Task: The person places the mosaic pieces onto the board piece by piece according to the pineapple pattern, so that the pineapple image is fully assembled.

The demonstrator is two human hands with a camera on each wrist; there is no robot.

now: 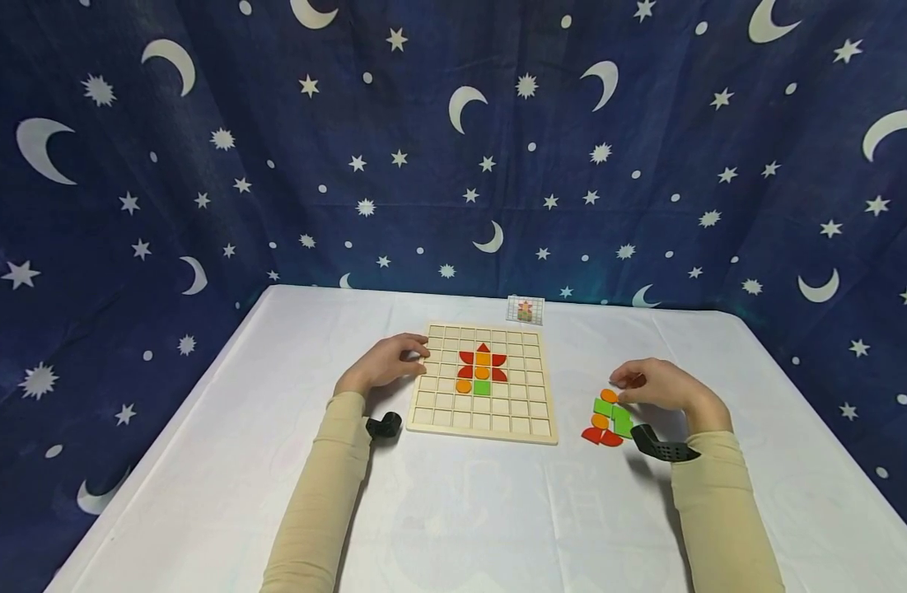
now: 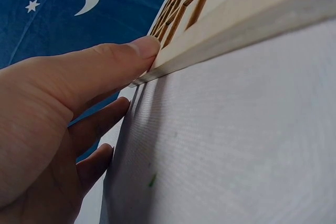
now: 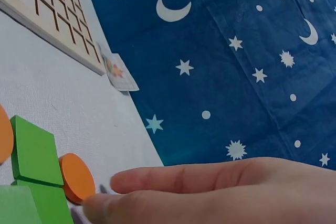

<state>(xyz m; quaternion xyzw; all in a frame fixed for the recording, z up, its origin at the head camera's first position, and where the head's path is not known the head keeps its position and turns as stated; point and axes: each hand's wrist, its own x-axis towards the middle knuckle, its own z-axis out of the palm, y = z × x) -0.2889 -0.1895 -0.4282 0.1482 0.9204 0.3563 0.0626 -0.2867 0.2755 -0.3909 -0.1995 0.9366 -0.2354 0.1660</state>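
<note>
Left hand [image 1: 381, 362]: relaxed fingers touch the left edge of the grid board [image 1: 501, 407] on the worktop [image 1: 460, 511], presumably steadying it. Right hand [image 1: 661, 385]: fingers parted beside the orange disc [image 3: 77, 178]; contact unclear

Head cam: small white card w/ printed fig. [image 1: 525, 310], too small to read cell by cell. Beige sleeves [image 1: 314, 494] cut by btm edge.
L wrist cam: pale wooden grid board [image 2: 252, 30] runs off top + R. Left hand [image 2: 52, 119] cropped L, index mostly hidden behind thumb. Tiny green speck [image 2: 152, 180] blurred, ID unclear.
R wrist cam: right hand [image 3: 236, 198] cropped R + btm, thumb tip blurred; contact w/ flat orange wooden disc [image 3: 77, 178], can't tell. Second orange disc [image 3: 4, 135] cut by L edge; lower green square blocks [image 3: 52, 203] cut by btm.
</note>
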